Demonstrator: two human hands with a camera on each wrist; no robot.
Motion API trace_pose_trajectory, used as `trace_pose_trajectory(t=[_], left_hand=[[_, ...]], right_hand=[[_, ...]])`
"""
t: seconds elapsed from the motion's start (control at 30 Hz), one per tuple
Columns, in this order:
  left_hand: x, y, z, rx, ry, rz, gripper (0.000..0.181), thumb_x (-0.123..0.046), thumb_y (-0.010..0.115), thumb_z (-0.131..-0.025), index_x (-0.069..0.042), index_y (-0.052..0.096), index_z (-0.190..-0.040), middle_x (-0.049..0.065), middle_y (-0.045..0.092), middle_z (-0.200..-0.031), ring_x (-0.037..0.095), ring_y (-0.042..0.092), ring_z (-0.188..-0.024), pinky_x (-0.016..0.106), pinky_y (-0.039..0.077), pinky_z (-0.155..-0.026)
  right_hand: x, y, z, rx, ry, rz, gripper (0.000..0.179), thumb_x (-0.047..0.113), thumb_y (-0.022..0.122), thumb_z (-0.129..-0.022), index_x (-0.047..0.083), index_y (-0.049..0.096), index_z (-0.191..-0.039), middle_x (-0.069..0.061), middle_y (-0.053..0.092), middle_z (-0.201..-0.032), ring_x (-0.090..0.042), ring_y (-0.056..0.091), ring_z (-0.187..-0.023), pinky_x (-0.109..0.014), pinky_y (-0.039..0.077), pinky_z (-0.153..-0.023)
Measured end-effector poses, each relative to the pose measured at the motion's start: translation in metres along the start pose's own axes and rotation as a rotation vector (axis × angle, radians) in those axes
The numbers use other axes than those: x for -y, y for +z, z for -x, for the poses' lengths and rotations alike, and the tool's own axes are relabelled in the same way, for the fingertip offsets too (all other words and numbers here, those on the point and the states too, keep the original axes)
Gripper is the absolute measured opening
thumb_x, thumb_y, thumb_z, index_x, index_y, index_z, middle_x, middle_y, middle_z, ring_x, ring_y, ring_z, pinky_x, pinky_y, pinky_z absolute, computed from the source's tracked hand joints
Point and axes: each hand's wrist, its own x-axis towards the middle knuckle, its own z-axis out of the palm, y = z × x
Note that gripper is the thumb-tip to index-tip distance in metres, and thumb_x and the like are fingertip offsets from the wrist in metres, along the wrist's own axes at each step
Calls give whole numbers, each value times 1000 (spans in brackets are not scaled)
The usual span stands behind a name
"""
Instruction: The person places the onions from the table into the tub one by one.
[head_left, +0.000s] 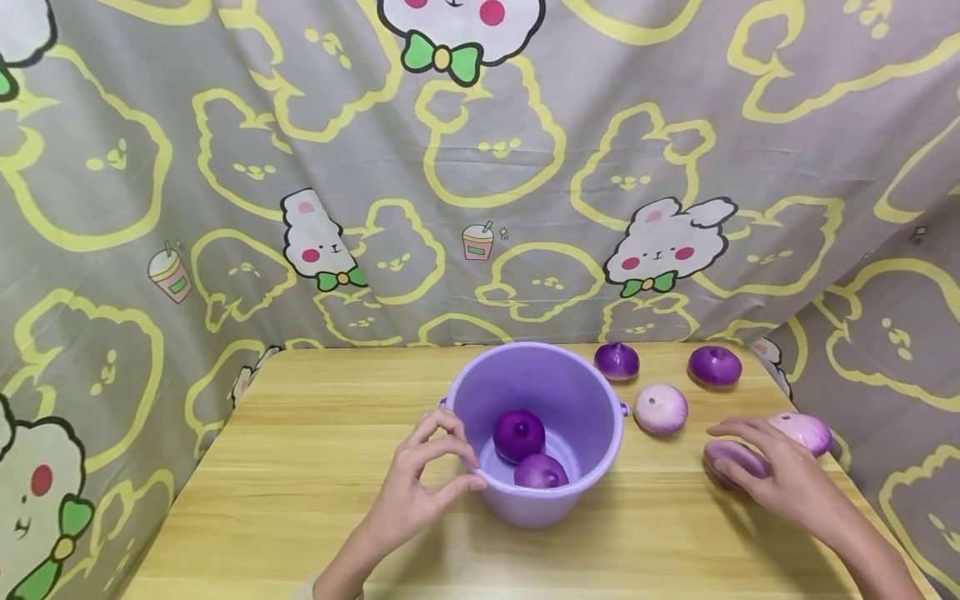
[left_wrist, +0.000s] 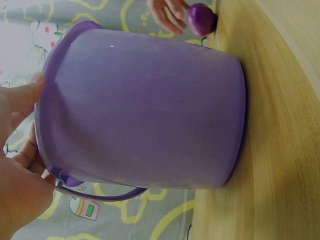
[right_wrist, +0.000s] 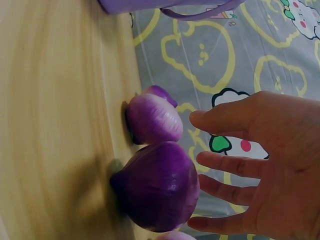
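Bucket (head_left: 528, 510): centre of frame, upright; probably light, semi-stiff, best taken by the rim; lilac, smooth, two onions (head_left: 519, 436) inside.
Left hand (head_left: 411, 487): lower centre, pinching the bucket's rim between thumb and fingers.
Right hand (head_left: 787, 475): lower right, fingers spread about the near onion (head_left: 738, 464), no grip visible; contact uncertain.
Near onion: lower right; likely light, firm, slippery, best held round its girth; purple, glossy, one end pointed.

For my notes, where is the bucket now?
In the head view, the bucket stands just right of centre, with a pale onion at its right.
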Motion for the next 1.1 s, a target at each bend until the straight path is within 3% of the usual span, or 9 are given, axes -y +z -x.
trace_pose_trajectory(t=[0.43,0.5,0.57,0.63,0.7,0.93,1.03,1.1], left_hand=[[0,2,0,-1,5,18,20,-12,87,-80,-15,72,-93,5,57,-103,28,55,-106,45,37,-114],[0,2,0,-3,7,18,20,-12,87,-80,-15,72,-93,5,57,-103,28,55,-105,43,38,-112],[0,2,0,-5,7,18,21,-11,87,-80,-15,72,-93,5,57,-103,28,55,-105,42,40,-110],[0,2,1,-5,5,19,21,-10,87,-79,-15,72,-94,5,57,-103,28,54,-105,41,40,-109],[0,2,2,-4,0,22,22,-9,87,-79,-14,72,-94,5,57,-103,28,54,-106,41,40,-109],[0,2,2,-7,1,32,21,-10,87,-79,-14,72,-94,5,58,-103,27,54,-110,42,38,-112],[1,2,2,-7,7,32,21,-10,87,-80,-13,72,-94,5,58,-103,27,54,-109,42,38,-112],[1,2,2,-6,9,32,21,-10,87,-80,-13,72,-94,6,57,-103,27,54,-108,42,39,-111]], right_hand=[[-11,9,15,4,-2,8,50,4,93,-62,16,74,-107,-11,68,-113,-25,59,-104,0,17,-102],[-11,9,16,8,-2,15,49,4,93,-62,16,74,-107,-13,68,-115,-30,59,-103,-14,30,-110],[-11,10,16,20,5,13,48,5,92,-63,16,74,-107,-15,67,-116,-37,60,-103,-39,44,-110],[-12,9,16,35,17,6,47,5,92,-64,17,74,-106,-17,66,-118,-42,59,-103,-61,48,-95],[-12,9,15,47,21,4,47,4,92,-64,17,74,-105,-18,66,-117,-43,60,-103,-69,47,-80],[-13,10,13,77,16,1,45,4,90,-67,16,72,-106,-21,65,-117,-44,59,-103,-69,48,-80],[-14,10,13,81,18,16,42,4,89,-70,19,72,-106,-15,67,-115,-34,61,-103,-43,51,-97],[-14,10,13,81,18,23,42,4,88,-72,21,71,-106,-8,68,-112,-25,61,-103,-20,41,-101]])
